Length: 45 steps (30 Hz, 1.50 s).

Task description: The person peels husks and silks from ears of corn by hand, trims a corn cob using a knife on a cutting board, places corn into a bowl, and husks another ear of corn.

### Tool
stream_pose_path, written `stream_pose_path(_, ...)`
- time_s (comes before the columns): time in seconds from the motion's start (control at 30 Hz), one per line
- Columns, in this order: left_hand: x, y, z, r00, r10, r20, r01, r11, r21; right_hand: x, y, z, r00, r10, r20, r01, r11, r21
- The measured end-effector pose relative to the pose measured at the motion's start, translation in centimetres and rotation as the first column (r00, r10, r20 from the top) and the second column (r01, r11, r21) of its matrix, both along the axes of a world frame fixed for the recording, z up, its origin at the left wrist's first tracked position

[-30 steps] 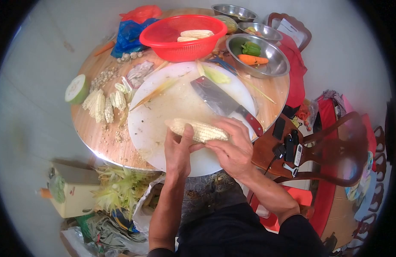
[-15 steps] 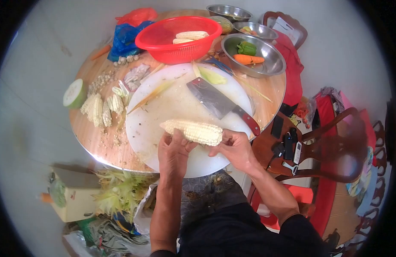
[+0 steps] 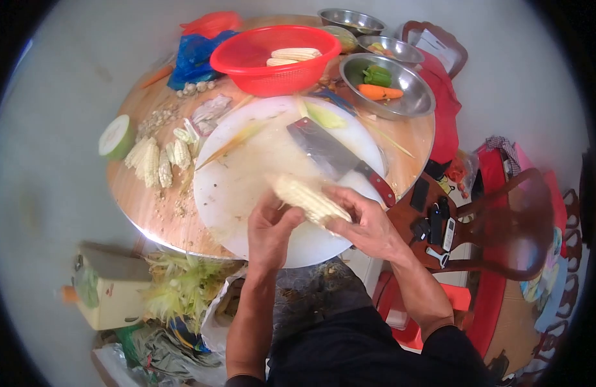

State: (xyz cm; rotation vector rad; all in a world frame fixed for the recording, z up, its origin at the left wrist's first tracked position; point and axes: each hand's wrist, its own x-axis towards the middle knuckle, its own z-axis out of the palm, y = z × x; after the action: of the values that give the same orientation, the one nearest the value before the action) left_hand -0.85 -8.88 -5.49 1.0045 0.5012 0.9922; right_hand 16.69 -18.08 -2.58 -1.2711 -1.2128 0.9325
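A peeled ear of pale corn [image 3: 311, 202], blurred by motion, is held tilted above the round white cutting board [image 3: 236, 193]. My right hand [image 3: 369, 222] grips its lower right end between thumb and fingers. Around its left side, my left hand [image 3: 271, 232] is curled loosely, thumb along the near edge and fingertips partly behind the cob. Beyond the corn, a cleaver [image 3: 327, 148] with a red-brown handle lies flat on the board, the handle toward my right hand. A green husk leaf [image 3: 325, 116] and a dry strip of husk [image 3: 230, 145] also lie there.
A red colander [image 3: 275, 74] with corn ears stands behind the board. Right of it, a steel bowl [image 3: 414, 93] holds a carrot and a green pepper. Several corn pieces [image 3: 149, 164] and a cut green gourd [image 3: 117, 137] sit at left. Husks [image 3: 185, 284] are heaped below the table.
The corn has turned from nearly level to tilted, its right end now lower and nearer me. My right hand has wrapped further over that end, and my left thumb has shifted along the cob.
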Motion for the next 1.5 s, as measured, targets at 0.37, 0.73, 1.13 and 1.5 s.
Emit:
stream_pose_path(0.37, -2.3, 1.1, 2.4, 0.937, -0.081, -0.341, 0.127, 0.985, 0.114, 0.8, -0.3, -0.9, 0.952, 0.041, -0.302, -0.092, 0.983, -0.156)
stream_pose_path(0.73, -1.8, -0.1, 3.9, 0.87, -0.215, -0.444, 0.429, 0.774, 0.466, 0.2, -0.5, -0.8, 0.856, -0.014, -0.516, -0.067, 0.988, -0.138)
stream_pose_path(1.13, -0.3, 0.6, 3.1, 0.84, 0.114, -0.53, 0.205, 0.838, 0.506, -0.1, -0.4, -1.4, 0.931, 0.028, -0.364, -0.076, 0.99, -0.118)
stream_pose_path(1.5, -1.5, 0.9, 2.7, 0.746, -0.075, -0.662, 0.375, 0.869, 0.324, 0.4, -0.3, -1.3, 0.799, -0.034, -0.601, -0.108, 0.974, -0.198)
